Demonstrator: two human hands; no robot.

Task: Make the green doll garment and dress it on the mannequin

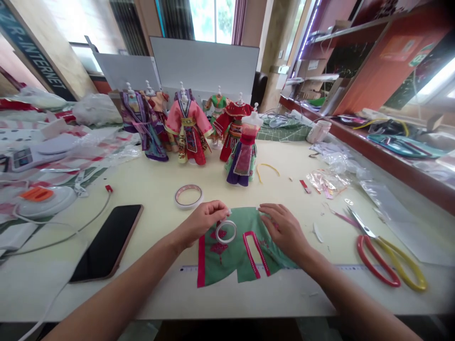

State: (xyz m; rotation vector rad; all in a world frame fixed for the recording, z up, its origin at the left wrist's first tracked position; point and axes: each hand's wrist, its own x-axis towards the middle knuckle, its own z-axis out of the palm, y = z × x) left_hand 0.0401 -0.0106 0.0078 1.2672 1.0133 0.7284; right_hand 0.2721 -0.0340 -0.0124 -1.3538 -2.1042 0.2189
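A piece of green cloth [227, 267] with pink trim, a trimmed slot and dark pink motifs lies in front of me. My left hand [209, 220] is closed in a pinch at the cloth's top edge. From its fingers hangs a narrow white tape roll [226, 232], seen against the cloth. My right hand [284, 227] rests on the cloth's upper right, fingers stretched out and fingertips at the top edge. Small white bits show by the fingertips of both hands. Partly under the cloth lies a ruler [188, 268].
Several dressed doll forms [188, 123] stand at the back. A larger tape roll [189, 196] and a phone [106, 242] lie to the left. On the right are scissors [380, 251] with red and yellow handles, plastic bags [329, 182] and a shelf edge [387, 166].
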